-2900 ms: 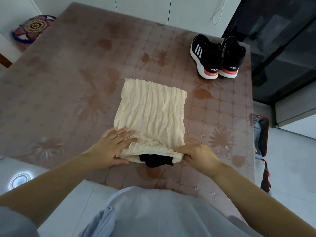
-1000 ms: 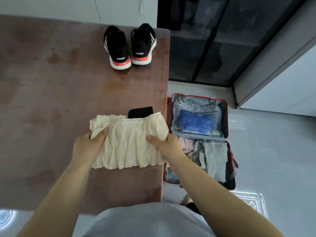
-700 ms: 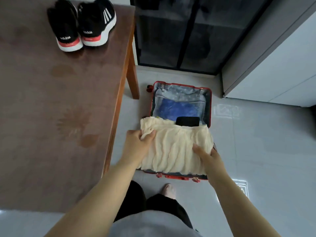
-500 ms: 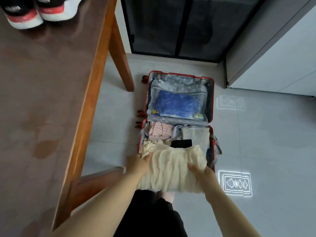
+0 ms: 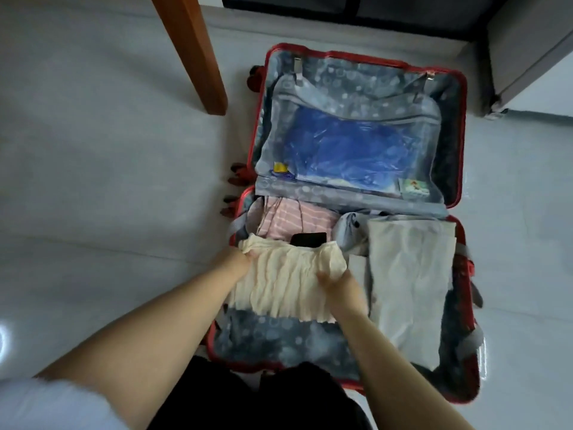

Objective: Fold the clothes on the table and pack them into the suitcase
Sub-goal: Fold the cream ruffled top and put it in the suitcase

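No text or labels can be read.

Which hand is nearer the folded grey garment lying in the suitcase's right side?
The right hand. It grips the cream garment at its right edge, right beside the grey garment. The left hand holds the cream garment's far left corner, well away from it.

A wooden table leg (image 5: 193,51) is standing on the pale floor (image 5: 93,181) at eleven o'clock; a dark cabinet (image 5: 356,10) is sitting at twelve.
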`<state>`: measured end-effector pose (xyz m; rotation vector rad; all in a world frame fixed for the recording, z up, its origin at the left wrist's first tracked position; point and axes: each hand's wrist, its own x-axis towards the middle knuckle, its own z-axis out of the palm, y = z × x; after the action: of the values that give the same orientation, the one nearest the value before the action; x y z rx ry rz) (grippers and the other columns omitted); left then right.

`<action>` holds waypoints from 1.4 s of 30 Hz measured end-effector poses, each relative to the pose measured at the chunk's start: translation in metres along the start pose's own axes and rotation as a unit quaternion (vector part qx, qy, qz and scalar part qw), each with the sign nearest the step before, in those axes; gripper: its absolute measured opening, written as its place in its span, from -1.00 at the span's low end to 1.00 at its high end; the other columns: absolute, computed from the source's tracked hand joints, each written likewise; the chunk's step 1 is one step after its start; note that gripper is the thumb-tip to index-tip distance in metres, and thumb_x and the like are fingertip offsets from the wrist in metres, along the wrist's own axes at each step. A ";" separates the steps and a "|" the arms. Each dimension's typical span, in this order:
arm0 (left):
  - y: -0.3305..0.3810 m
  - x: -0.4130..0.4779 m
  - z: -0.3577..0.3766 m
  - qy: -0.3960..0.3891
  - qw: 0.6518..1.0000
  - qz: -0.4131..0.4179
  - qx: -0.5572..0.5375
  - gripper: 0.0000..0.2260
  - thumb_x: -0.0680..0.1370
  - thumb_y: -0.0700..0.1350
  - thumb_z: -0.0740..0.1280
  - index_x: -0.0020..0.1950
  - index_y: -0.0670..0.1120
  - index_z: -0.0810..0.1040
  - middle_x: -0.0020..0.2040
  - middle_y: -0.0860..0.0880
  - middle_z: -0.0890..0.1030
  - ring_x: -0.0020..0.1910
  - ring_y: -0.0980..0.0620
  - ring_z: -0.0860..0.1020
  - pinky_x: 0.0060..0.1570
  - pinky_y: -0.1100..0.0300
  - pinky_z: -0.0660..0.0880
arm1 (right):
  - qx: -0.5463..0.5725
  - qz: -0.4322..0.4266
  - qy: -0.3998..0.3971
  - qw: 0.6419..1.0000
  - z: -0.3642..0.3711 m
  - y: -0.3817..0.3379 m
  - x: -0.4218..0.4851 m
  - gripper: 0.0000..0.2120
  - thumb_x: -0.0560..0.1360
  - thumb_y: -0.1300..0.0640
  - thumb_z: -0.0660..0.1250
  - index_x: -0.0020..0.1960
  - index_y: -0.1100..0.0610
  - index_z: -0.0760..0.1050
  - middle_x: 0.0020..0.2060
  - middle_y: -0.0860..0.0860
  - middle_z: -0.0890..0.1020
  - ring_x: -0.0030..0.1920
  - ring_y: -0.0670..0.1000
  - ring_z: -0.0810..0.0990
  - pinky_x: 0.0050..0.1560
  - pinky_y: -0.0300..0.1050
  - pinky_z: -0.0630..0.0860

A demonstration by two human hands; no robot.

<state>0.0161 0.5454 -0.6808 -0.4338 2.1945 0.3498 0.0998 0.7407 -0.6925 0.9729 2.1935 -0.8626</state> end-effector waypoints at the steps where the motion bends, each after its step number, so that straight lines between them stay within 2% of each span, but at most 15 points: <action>1: 0.002 0.024 0.010 0.030 0.999 0.004 0.011 -0.53 0.63 0.05 0.08 0.34 -0.31 0.37 0.31 -0.28 0.45 0.28 -0.23 0.43 0.22 0.05 0.35 | -0.005 -0.009 -0.017 1.000 0.018 0.002 0.025 -0.49 0.53 -0.17 0.20 0.26 0.22 0.33 0.10 0.18 0.59 0.11 0.20 0.55 0.00 -0.05 0.43; 3: 0.006 0.064 0.027 0.114 0.992 0.045 -0.025 -0.63 0.62 -0.09 0.15 0.31 -0.32 0.38 0.27 -0.30 0.46 0.23 -0.25 0.45 0.18 0.01 0.36 | -0.002 -0.018 -0.029 0.999 0.048 0.007 0.066 -0.52 0.54 -0.10 0.19 0.27 0.23 0.23 0.15 0.20 0.54 0.15 0.23 0.53 0.06 0.04 0.44; 6: 0.005 0.090 0.049 0.212 0.961 0.170 -0.050 -0.63 0.54 -0.28 0.22 0.34 -0.22 0.35 0.25 -0.25 0.42 0.20 -0.24 0.44 0.11 0.05 0.36 | -0.036 -0.098 0.063 0.993 0.073 0.026 0.094 -0.44 0.49 0.03 0.30 0.35 0.25 0.18 0.24 0.23 0.42 0.20 0.25 0.46 0.10 0.10 0.47; 9: 0.001 0.088 0.064 0.209 0.924 0.320 0.030 -0.62 0.49 -0.35 0.22 0.29 -0.13 0.45 0.23 -0.17 0.43 0.20 -0.21 0.41 0.12 0.07 0.35 | -0.176 -0.308 0.182 0.917 0.089 0.046 0.094 -0.45 0.38 0.08 0.36 0.31 0.23 0.31 0.15 0.23 0.50 0.11 0.22 0.48 0.12 0.08 0.49; 11: -0.004 0.079 0.069 0.152 0.910 0.369 0.111 -0.63 0.53 -0.25 0.21 0.33 -0.08 0.43 0.31 -0.14 0.40 0.31 -0.20 0.34 0.24 0.07 0.29 | -0.255 -0.395 0.159 0.868 0.090 0.041 0.086 -0.51 0.37 -0.03 0.18 0.26 0.13 0.35 0.15 0.18 0.55 0.13 0.18 0.48 0.27 0.07 0.31; 13: -0.013 0.075 0.073 0.065 0.920 0.324 0.212 -0.53 0.60 -0.03 0.14 0.50 0.00 0.14 0.50 -0.05 0.13 0.47 -0.14 0.10 0.41 0.04 0.09 | -0.320 -0.394 0.061 0.860 0.084 0.028 0.079 -0.47 0.48 -0.08 0.07 0.41 0.08 0.20 0.38 0.18 0.37 0.38 0.19 0.34 0.45 0.05 -0.05; 15: -0.020 0.078 0.077 -0.021 0.922 0.253 0.292 -0.43 0.61 0.14 0.04 0.53 0.06 -0.12 0.55 -0.02 -0.14 0.52 -0.12 -0.12 0.47 -0.01 -0.12 | -0.371 -0.352 -0.061 0.857 0.082 0.028 0.085 -0.45 0.59 -0.11 -0.03 0.52 -0.02 -0.10 0.53 0.09 -0.03 0.52 0.12 -0.05 0.45 0.10 -0.26; 18: -0.019 0.094 0.085 -0.060 0.916 0.235 0.320 -0.42 0.60 0.19 0.00 0.52 0.07 -0.18 0.54 -0.04 -0.21 0.51 -0.11 -0.21 0.47 -0.02 -0.20 | -0.407 -0.292 -0.140 0.854 0.082 0.023 0.099 -0.42 0.59 -0.14 -0.01 0.52 -0.09 -0.19 0.53 0.06 -0.16 0.52 0.09 -0.15 0.46 0.16 -0.18; 22: -0.017 0.077 0.084 -0.024 0.935 0.222 0.276 -0.47 0.63 0.09 0.00 0.53 0.05 -0.14 0.55 -0.03 -0.17 0.51 -0.10 -0.20 0.46 0.01 -0.20 | -0.311 -0.236 -0.121 0.913 0.071 0.010 0.083 -0.38 0.59 -0.12 0.07 0.53 -0.06 -0.16 0.53 0.06 -0.05 0.52 0.11 -0.04 0.48 0.04 -0.06; 25: -0.019 0.017 0.056 -0.020 0.948 0.203 0.244 -0.48 0.63 0.07 0.01 0.53 0.05 -0.13 0.55 -0.01 -0.15 0.52 -0.11 -0.12 0.46 0.02 -0.12 | -0.263 -0.204 -0.119 0.936 0.027 -0.004 0.024 -0.36 0.58 -0.08 0.13 0.53 -0.02 -0.13 0.52 0.06 0.03 0.50 0.12 0.04 0.47 0.00 0.02; 28: -0.014 -0.056 0.003 0.018 0.954 0.213 0.210 -0.45 0.62 0.08 0.03 0.53 0.03 -0.16 0.55 -0.05 -0.06 0.49 -0.14 0.04 0.45 0.00 0.00 | -0.235 -0.199 -0.095 0.947 -0.042 -0.042 -0.045 -0.35 0.57 -0.07 0.15 0.53 0.01 -0.11 0.52 0.04 0.05 0.49 0.12 0.07 0.47 0.01 0.06; 33: 0.017 -0.213 -0.114 0.126 0.960 0.246 0.032 -0.41 0.62 0.05 0.08 0.53 -0.06 -0.15 0.48 -0.08 0.23 0.38 -0.08 0.29 0.35 0.09 0.17 | -0.220 -0.261 -0.061 0.938 -0.169 -0.135 -0.167 -0.38 0.58 -0.04 0.14 0.53 0.04 -0.07 0.50 0.04 0.12 0.47 0.10 0.14 0.47 0.00 0.07; 36: 0.030 -0.295 -0.212 0.236 0.929 0.277 -0.074 -0.40 0.60 -0.01 0.15 0.53 -0.10 -0.08 0.41 -0.12 0.34 0.33 -0.11 0.34 0.32 0.09 0.22 | -0.212 -0.332 -0.021 0.919 -0.242 -0.216 -0.234 -0.42 0.57 0.00 0.19 0.51 0.08 0.04 0.47 0.08 0.20 0.44 0.13 0.21 0.41 0.01 0.14; 38: 0.028 -0.331 -0.278 0.312 0.900 0.278 -0.124 -0.37 0.59 -0.02 0.18 0.53 -0.11 -0.09 0.43 -0.13 0.29 0.37 -0.12 0.29 0.35 0.07 0.18 | -0.191 -0.387 0.004 0.902 -0.276 -0.274 -0.275 -0.44 0.57 0.00 0.21 0.49 0.11 0.10 0.43 0.10 0.26 0.40 0.15 0.27 0.38 0.02 0.19; 42: 0.003 -0.369 -0.378 0.448 0.825 0.272 -0.210 -0.33 0.52 -0.13 0.29 0.51 -0.20 -0.02 0.38 -0.17 0.34 0.31 -0.17 0.35 0.28 0.06 0.24 | -0.133 -0.463 0.018 0.876 -0.293 -0.364 -0.339 -0.46 0.54 0.02 0.25 0.45 0.13 0.17 0.34 0.12 0.35 0.31 0.16 0.36 0.34 0.08 0.27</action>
<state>-0.0343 0.4680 -0.1608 -0.1913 3.1690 1.1493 -0.0677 0.6284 -0.1511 -0.2726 2.7112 -0.8738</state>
